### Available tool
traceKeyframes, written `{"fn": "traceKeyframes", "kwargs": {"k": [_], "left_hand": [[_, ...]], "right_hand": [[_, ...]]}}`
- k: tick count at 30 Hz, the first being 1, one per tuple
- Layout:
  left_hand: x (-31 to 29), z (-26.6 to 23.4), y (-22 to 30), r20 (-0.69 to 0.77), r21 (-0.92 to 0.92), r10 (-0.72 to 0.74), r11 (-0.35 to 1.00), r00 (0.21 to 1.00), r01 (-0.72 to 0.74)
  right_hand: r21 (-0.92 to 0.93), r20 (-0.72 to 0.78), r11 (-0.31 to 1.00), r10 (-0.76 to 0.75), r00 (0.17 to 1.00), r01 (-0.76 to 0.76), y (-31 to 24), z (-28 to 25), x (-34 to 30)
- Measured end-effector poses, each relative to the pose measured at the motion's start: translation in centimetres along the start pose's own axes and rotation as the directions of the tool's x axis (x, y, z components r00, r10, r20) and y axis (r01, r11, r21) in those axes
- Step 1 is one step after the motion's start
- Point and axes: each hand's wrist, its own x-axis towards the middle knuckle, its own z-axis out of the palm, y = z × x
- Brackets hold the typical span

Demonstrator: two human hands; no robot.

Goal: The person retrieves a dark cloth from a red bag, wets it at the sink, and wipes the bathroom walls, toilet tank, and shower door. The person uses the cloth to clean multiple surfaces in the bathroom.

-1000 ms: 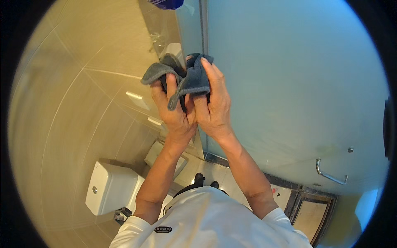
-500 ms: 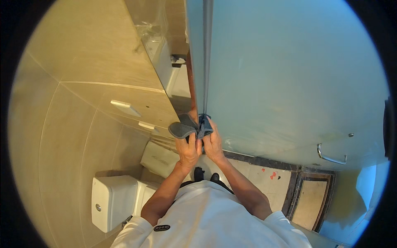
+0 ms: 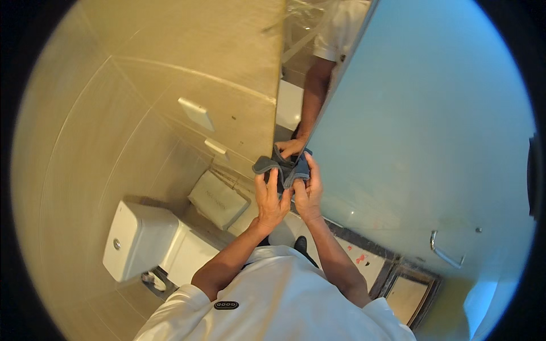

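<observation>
A dark grey cloth (image 3: 267,165) is bunched around the lower end of the seam where a mirror (image 3: 293,102) meets a frosted blue glass panel (image 3: 409,125). My left hand (image 3: 270,199) grips the cloth on the mirror side, fingers pressed up against it. Close beside it, my right hand (image 3: 308,193) holds the cloth's other part against the edge of the glass, its fingers curled round the fabric. The mirror reflects a forearm and a hand at the cloth. Some fingertips are hidden behind the folds.
A white toilet (image 3: 142,238) stands at the lower left, with a pale box-like object (image 3: 219,199) on the floor behind it. Two white plates (image 3: 196,113) are on the tiled wall. A metal handle (image 3: 443,250) sticks out from the glass. Small red scraps (image 3: 359,258) lie on the floor.
The view has turned, so the mirror and glass edge now slant to the right. Both hands and the cloth sit slightly further right in view, still at that edge.
</observation>
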Motion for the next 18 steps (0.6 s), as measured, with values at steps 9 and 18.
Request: {"fn": "traceKeyframes", "kwargs": {"k": [9, 18], "left_hand": [[-2.7, 4.6, 1.9, -0.068, 0.069, -0.425, 0.901, 0.903, 0.429], [-2.5, 4.8, 2.8, -0.189, -0.102, -0.409, 0.912, 0.893, 0.396]], "right_hand": [[-0.051, 0.258, 0.99, 0.143, 0.955, -0.135, 1.9, -2.1, 1.6], [0.257, 0.37, 0.933, 0.148, 0.917, -0.254, 1.1, -2.7, 1.2]]}}
